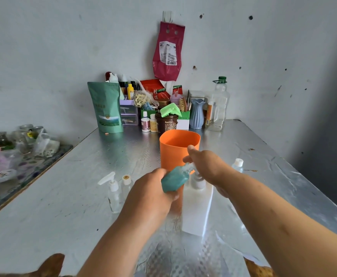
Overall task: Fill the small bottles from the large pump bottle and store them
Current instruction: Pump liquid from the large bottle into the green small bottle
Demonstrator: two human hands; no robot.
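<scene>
One small bottle (174, 179), teal-filled, tilted, left fingers (158, 174) gripping it, right fingers (186, 159) pinching neck

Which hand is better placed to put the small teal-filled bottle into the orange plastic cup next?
Left, probably. The left hand grips the small teal-filled bottle right in front of the orange plastic cup, while the right hand is over the large white pump bottle.

Large pump bottle (196, 206) on the surface (63, 196), before the cup (175, 150); small pump bottle (113, 193) and capped small bottle (126, 182) to its left, another small bottle (237, 165) to its right.
</scene>
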